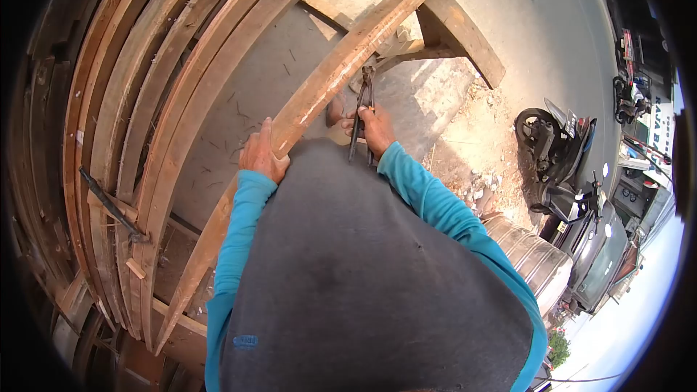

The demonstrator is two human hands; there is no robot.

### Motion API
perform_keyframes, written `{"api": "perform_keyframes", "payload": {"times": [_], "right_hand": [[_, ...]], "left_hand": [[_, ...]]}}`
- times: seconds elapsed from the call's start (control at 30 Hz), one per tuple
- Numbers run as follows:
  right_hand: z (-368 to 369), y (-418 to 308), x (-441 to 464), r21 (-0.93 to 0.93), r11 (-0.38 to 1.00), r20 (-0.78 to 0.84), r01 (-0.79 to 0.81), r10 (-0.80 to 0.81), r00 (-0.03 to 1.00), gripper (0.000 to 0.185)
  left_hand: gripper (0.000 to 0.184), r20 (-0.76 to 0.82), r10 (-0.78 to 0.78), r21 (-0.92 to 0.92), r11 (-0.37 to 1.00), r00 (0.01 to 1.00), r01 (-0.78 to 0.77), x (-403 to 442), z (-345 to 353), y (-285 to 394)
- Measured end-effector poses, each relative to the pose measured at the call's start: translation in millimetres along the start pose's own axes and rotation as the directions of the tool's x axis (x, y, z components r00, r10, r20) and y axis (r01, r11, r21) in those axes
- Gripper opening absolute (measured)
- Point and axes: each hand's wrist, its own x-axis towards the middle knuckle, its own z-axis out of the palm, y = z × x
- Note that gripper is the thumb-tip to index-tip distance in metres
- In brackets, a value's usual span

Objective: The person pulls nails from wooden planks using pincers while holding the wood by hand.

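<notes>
My left hand point(262, 152) is wrapped over the edge of a long wooden plank point(335, 76) that slants from lower left to upper right. In my right hand point(378, 131) are dark metal pincers point(367, 87), their handles within my fingers. The jaws point away from me and lie close beside the plank's edge; whether they touch it or grip something small, I cannot tell. Pale scrapes run along the plank's upper face.
Curved wooden beams point(210, 76) stand stacked at left, with a dark metal bar point(112, 205) across them. A wooden frame piece point(465, 29) lies beyond the plank. Nail-like bits litter the ground point(243, 98). A motorcycle point(555, 149), a ribbed metal drum point(528, 252) and a car point(601, 254) are at right.
</notes>
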Motion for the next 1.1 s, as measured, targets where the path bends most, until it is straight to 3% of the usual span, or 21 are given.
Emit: {"api": "perform_keyframes", "payload": {"times": [0.2, 0.4, 0.63, 0.83, 0.87, 0.9, 0.97, 1.07, 1.1], "right_hand": [[-47, -58, -13, -0.123, 0.991, 0.195, -0.047, 0.071, 0.978, 0.046], [-69, -90, -8, -0.22, 0.972, 0.246, -0.086, 0.141, 0.959, 0.056], [-75, -126, 6, -0.308, 0.943, 0.322, -0.129, 0.231, 0.918, 0.06], [-85, -163, 27, -0.408, 0.879, 0.389, -0.246, 0.411, 0.825, 0.048], [-89, -161, 36, -0.365, 0.87, 0.351, -0.333, 0.459, 0.816, 0.041], [-91, -165, 43, -0.31, 0.884, 0.444, -0.349, 0.46, 0.769, 0.034], [-89, -163, 41, -0.2, 0.852, 0.469, -0.484, 0.517, 0.716, 0.031], [-52, -119, 14, -0.005, 0.892, 0.279, -0.451, 0.435, 0.856, 0.025], [-31, -100, 5, 0.061, 0.931, 0.188, -0.36, 0.344, 0.92, 0.02]], "left_hand": [[0.092, 0.009, -0.017, 0.031, 0.999, 1.0, 0.017, -8, 3, -13], [0.095, -0.018, -0.015, 0.034, 0.999, 1.0, 0.016, -6, 14, -15], [0.099, -0.035, -0.07, 0.06, 0.996, 0.997, 0.072, -7, 15, -8], [0.099, -0.033, -0.071, 0.068, 0.995, 0.997, 0.073, -6, 11, -4], [0.099, -0.028, -0.075, 0.068, 0.995, 0.997, 0.077, -7, 12, -4], [0.099, -0.058, -0.055, 0.068, 0.996, 0.997, 0.059, -8, 13, -4], [0.099, -0.081, -0.037, 0.072, 0.996, 0.996, 0.043, -8, 14, -6], [0.1, -0.093, -0.028, 0.06, 0.998, 0.995, 0.034, -4, 15, -5], [0.1, -0.069, -0.04, 0.062, 0.997, 0.997, 0.045, -3, 13, -4]]}}
